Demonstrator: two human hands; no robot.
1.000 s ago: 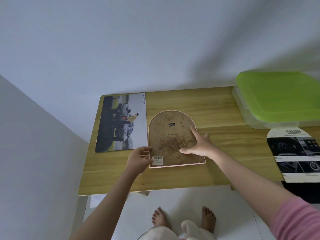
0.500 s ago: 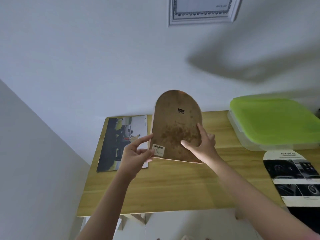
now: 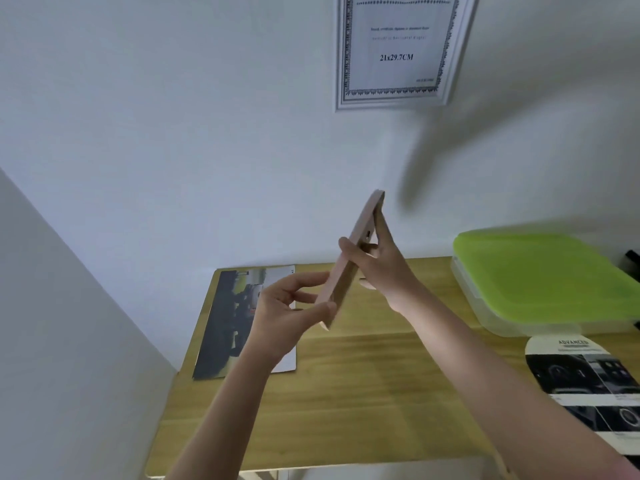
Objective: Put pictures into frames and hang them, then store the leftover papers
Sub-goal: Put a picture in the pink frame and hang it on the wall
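A pink arched picture frame (image 3: 360, 244) is held up above the wooden table (image 3: 363, 393), turned nearly edge-on to me. My right hand (image 3: 377, 265) grips its upper part from the right side. My left hand (image 3: 287, 313) pinches its lower corner between thumb and fingers. A car picture (image 3: 225, 327) lies flat on the table's far left, partly behind my left hand. An arch-cut car leaflet (image 3: 585, 379) lies at the right edge. A white rectangular frame (image 3: 398, 53) hangs on the wall above.
A clear storage box with a green lid (image 3: 543, 271) sits at the table's back right. The white wall stands right behind the table, and a second wall closes in on the left.
Both hands lifted the arched frame off the table and turned it from back-facing to nearly edge-on. The view tilted upward, bringing the hung white frame into sight.
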